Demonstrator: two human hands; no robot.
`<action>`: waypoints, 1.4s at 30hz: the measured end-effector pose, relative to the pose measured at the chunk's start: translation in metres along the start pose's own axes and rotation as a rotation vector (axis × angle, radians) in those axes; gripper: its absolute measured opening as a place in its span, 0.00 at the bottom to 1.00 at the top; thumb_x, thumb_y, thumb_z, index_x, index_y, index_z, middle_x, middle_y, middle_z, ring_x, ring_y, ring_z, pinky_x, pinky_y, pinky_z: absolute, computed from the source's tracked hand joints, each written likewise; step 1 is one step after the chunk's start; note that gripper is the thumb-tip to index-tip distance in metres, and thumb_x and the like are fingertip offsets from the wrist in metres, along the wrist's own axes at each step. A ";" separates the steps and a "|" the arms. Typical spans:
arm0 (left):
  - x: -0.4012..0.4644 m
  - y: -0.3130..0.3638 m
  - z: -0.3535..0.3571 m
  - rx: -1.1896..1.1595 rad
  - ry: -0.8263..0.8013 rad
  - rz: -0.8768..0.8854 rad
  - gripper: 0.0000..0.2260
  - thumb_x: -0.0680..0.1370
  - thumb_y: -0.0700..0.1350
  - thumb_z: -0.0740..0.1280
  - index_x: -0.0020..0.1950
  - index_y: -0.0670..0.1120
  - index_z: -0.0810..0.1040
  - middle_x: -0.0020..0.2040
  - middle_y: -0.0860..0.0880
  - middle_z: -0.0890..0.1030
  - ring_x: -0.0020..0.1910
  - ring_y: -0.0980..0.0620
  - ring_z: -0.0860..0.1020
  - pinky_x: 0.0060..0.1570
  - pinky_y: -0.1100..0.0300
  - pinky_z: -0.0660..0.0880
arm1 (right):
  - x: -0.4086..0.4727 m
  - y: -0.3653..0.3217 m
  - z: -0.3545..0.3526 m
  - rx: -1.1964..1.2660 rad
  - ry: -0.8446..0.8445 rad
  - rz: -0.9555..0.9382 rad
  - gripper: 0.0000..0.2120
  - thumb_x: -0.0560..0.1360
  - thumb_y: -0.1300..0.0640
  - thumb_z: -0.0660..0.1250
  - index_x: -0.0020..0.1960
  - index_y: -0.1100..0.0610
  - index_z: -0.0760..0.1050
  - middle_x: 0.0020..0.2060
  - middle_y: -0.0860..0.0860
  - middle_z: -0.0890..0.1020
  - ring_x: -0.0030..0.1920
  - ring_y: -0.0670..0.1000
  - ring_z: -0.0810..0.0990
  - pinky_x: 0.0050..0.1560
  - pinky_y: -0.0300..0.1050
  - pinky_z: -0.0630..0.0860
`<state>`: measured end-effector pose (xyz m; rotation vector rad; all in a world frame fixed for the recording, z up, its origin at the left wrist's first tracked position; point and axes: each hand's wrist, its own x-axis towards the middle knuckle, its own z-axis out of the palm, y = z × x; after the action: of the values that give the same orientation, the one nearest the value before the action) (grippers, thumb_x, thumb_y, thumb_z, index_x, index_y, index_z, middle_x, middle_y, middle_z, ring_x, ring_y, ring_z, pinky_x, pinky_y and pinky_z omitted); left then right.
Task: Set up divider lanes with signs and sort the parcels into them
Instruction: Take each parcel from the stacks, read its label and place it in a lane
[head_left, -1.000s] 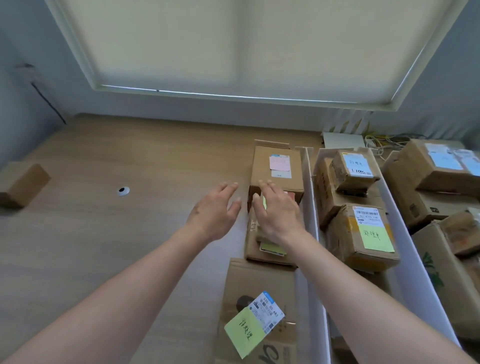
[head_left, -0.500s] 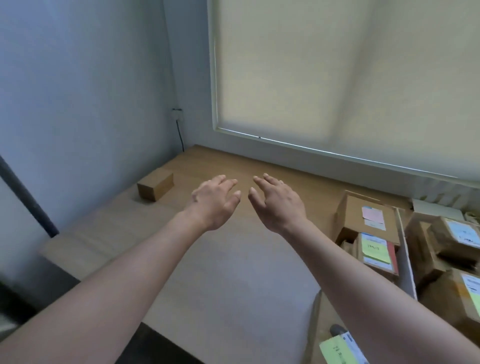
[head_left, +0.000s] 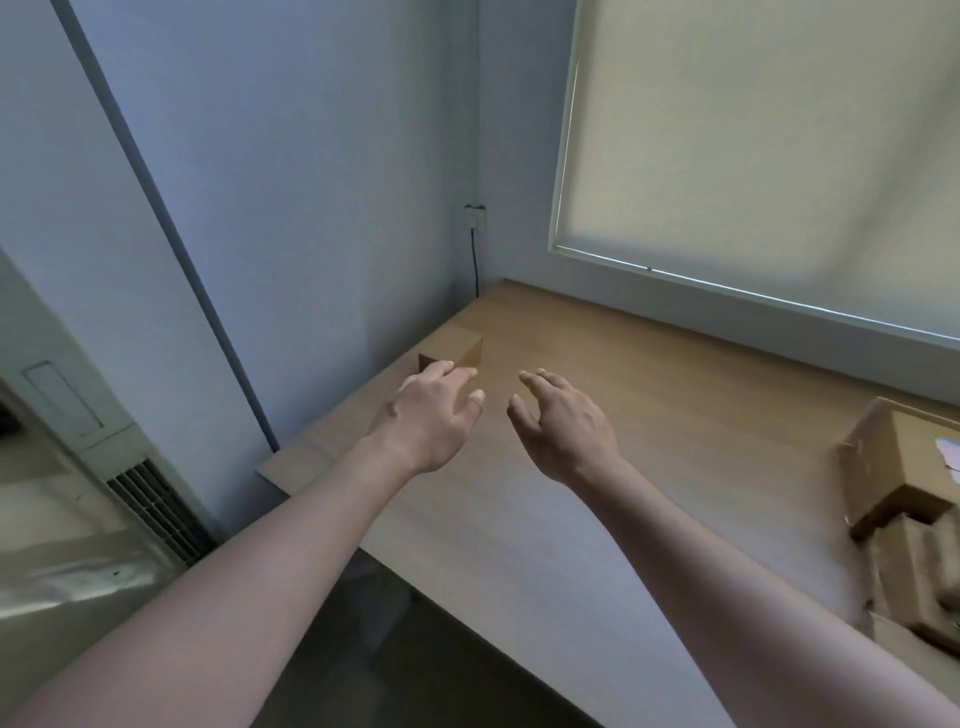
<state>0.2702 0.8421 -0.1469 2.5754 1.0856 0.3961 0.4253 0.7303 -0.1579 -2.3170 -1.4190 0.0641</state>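
A small plain cardboard parcel (head_left: 457, 349) sits alone near the far left edge of the wooden table (head_left: 675, 426), close to the wall. My left hand (head_left: 428, 415) hovers just in front of it, fingers apart and empty, its fingertips overlapping the parcel's near side. My right hand (head_left: 563, 423) is held beside the left one, open and empty, above bare tabletop. At the right edge of the view stand stacked cardboard parcels (head_left: 893, 467), one with a pale label, partly cut off and blurred.
A grey wall with a socket and black cable (head_left: 475, 249) borders the table's left. A window with a drawn blind (head_left: 779, 156) runs behind it. A vented white unit (head_left: 145, 499) stands left below table height. The table's near edge drops to dark floor.
My view has swung left, away from the sorted parcels and dividers. Both hands moved toward the lone small parcel, which now lies right at my left fingertips.
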 end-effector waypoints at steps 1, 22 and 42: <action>0.007 -0.013 -0.002 -0.011 -0.003 -0.004 0.28 0.81 0.63 0.52 0.77 0.52 0.70 0.78 0.46 0.68 0.75 0.44 0.68 0.73 0.44 0.68 | 0.012 -0.009 0.009 0.004 -0.007 -0.002 0.26 0.84 0.41 0.54 0.79 0.49 0.66 0.79 0.50 0.67 0.76 0.54 0.67 0.73 0.48 0.64; 0.306 -0.214 0.070 -0.026 -0.238 -0.019 0.21 0.85 0.53 0.58 0.78 0.50 0.70 0.79 0.47 0.67 0.77 0.47 0.65 0.76 0.51 0.63 | 0.306 -0.028 0.201 0.097 -0.228 0.147 0.27 0.82 0.38 0.54 0.78 0.48 0.67 0.77 0.51 0.68 0.73 0.58 0.70 0.69 0.53 0.68; 0.539 -0.356 0.211 -0.200 -0.469 0.239 0.20 0.84 0.48 0.63 0.77 0.48 0.72 0.80 0.48 0.65 0.79 0.49 0.63 0.78 0.56 0.59 | 0.467 -0.014 0.393 0.372 -0.049 0.591 0.23 0.83 0.53 0.61 0.79 0.51 0.67 0.81 0.50 0.61 0.78 0.48 0.61 0.74 0.41 0.61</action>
<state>0.4828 1.4319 -0.4089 2.4443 0.5488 -0.0502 0.5368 1.2663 -0.4283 -2.3315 -0.6253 0.5110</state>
